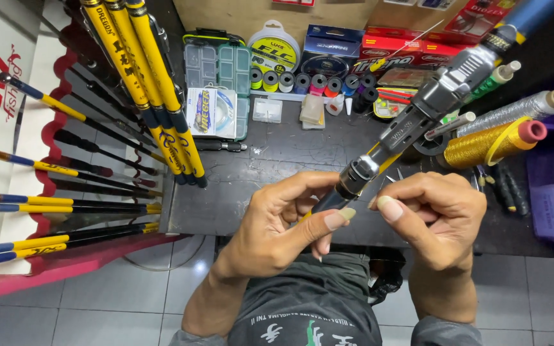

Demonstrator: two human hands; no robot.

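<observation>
— Both our hands meet mid-frame: left hand (277, 224) pinches the fishing rod (418, 115) butt; right hand (434, 218) curls close, grip contents unclear.

— Over the worktop (283, 154), we risk it slipping; a pinch is thin.

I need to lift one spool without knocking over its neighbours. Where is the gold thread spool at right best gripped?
Probably by its pink end cap, coming from the right. The gold thread spool lies tilted, that end pointing outward and free, while the silver spool crowds it from above.
</observation>
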